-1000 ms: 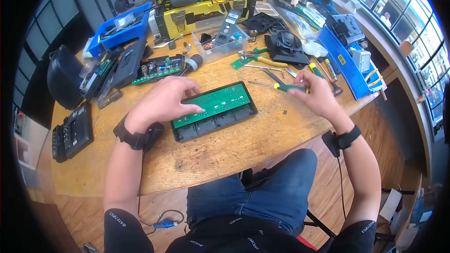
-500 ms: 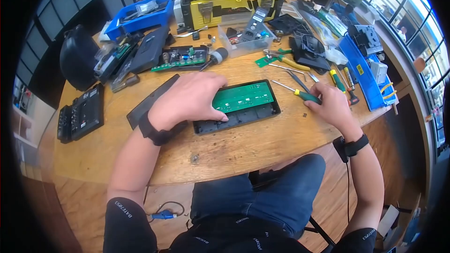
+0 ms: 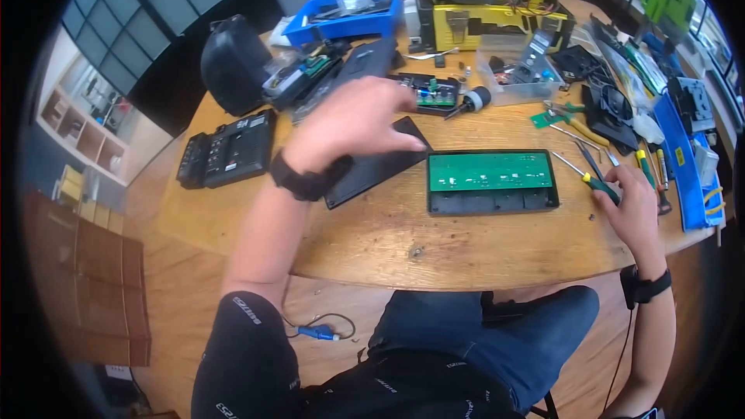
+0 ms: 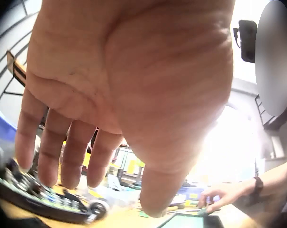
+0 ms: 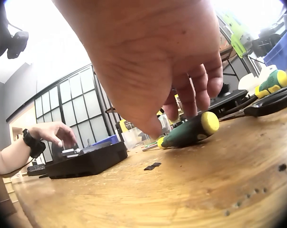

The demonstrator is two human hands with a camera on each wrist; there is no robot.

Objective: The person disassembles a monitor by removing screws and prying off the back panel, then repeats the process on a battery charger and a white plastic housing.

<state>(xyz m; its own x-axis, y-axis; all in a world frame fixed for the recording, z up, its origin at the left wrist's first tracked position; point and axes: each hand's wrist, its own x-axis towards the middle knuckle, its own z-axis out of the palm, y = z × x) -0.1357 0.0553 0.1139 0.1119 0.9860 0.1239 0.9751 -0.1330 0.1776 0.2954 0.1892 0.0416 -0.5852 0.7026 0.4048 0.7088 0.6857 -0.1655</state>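
Observation:
The left hand [image 3: 357, 120] hovers palm down over a flat black panel [image 3: 380, 167], fingers and thumb extended, holding nothing visible. Its spread fingers also show in the left wrist view. Right of the panel lies a black case [image 3: 493, 203] with a green circuit board [image 3: 489, 171] along its far side. The right hand [image 3: 632, 206] is at the green and yellow handle of a screwdriver [image 3: 602, 188]. In the right wrist view this handle [image 5: 188, 132] rests on the table, the thumb tip close to it and the loose fingers beyond; whether they touch it is unclear.
A black device [image 3: 240, 151] lies left. Behind are a blue tray [image 3: 345, 25], a yellow toolbox [image 3: 497, 27] and a clear bin [image 3: 516, 93]. Pliers [image 3: 586, 130] and a long blue bin [image 3: 683, 174] are right. A small black piece [image 3: 592, 217] lies near the right hand.
The left hand has moved from the case and board leftward to over the black panel. The right hand has come down to the screwdriver handle. The head view has turned left.

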